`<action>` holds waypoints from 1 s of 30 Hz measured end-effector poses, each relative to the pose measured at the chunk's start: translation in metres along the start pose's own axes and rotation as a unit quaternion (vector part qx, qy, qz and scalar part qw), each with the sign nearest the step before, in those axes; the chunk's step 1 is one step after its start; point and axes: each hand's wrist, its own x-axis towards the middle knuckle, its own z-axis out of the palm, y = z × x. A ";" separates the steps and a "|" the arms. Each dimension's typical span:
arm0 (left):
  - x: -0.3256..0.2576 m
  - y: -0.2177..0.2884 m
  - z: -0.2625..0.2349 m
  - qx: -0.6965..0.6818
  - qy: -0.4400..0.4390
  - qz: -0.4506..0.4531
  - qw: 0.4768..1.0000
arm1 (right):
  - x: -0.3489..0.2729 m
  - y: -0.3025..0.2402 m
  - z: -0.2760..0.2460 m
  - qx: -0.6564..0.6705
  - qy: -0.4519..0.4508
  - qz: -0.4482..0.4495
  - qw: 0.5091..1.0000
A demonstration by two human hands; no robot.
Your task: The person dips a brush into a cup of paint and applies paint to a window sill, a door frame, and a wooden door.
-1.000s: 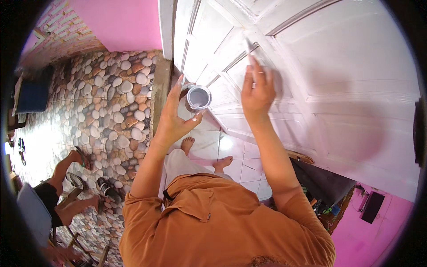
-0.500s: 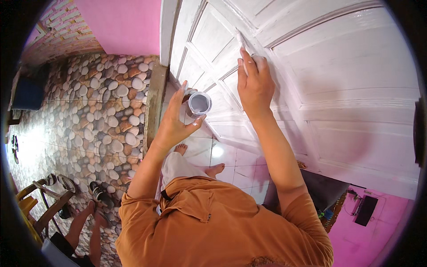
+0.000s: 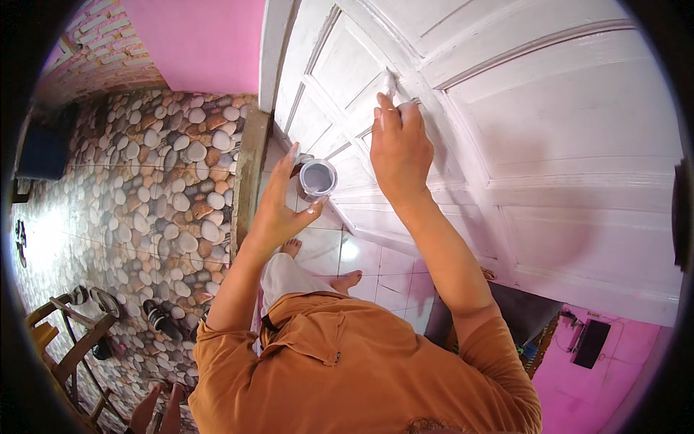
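Observation:
My left hand [image 3: 277, 205] is closed round a small paint can [image 3: 318, 179] with pale grey-white paint in it. Thumb and fingers grip its sides, and its mouth faces up. A paintbrush [image 3: 390, 84] with whitish bristles is held in my right hand [image 3: 402, 148], its tip at the moulding of the white panelled door [image 3: 557, 108]. My fingers hide most of the brush handle. Whitish smears mark the fingertips of my left hand. The can hangs apart from the door, to the left of my right hand.
A grey-brown door sill [image 3: 247, 170] separates white floor tiles [image 3: 361, 257] from a pebble-patterned floor [image 3: 166, 173]. Wooden furniture [image 3: 76, 351], sandals [image 3: 160, 320] and another person's feet [image 3: 155, 398] are at lower left. Dark cloth-covered furniture [image 3: 524, 311] stands beneath the door at right.
My right hand and the brush have moved down and slightly left along the door. The paint can has shifted slightly left. The other person's legs have moved lower in view.

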 end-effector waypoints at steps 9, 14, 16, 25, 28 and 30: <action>0.003 0.010 0.000 0.023 -0.015 0.006 1.000 | 0.010 0.005 -0.009 0.003 -0.006 0.007 1.000; 0.005 0.012 -0.001 0.031 -0.012 0.020 0.999 | 0.024 0.008 -0.037 0.043 0.068 -0.046 0.996; 0.005 0.013 0.000 0.013 -0.021 0.016 1.000 | 0.042 0.010 -0.041 0.026 0.059 -0.053 0.997; 0.002 0.015 -0.006 0.059 0.000 0.067 0.996 | 0.061 0.014 -0.070 0.048 -0.031 -0.036 0.998; 0.005 0.020 -0.006 0.065 -0.012 0.044 0.997 | 0.095 0.019 -0.056 0.055 -0.037 -0.075 0.995; 0.008 0.025 -0.004 0.065 -0.019 0.032 0.997 | 0.115 0.027 -0.048 0.036 -0.042 -0.096 0.994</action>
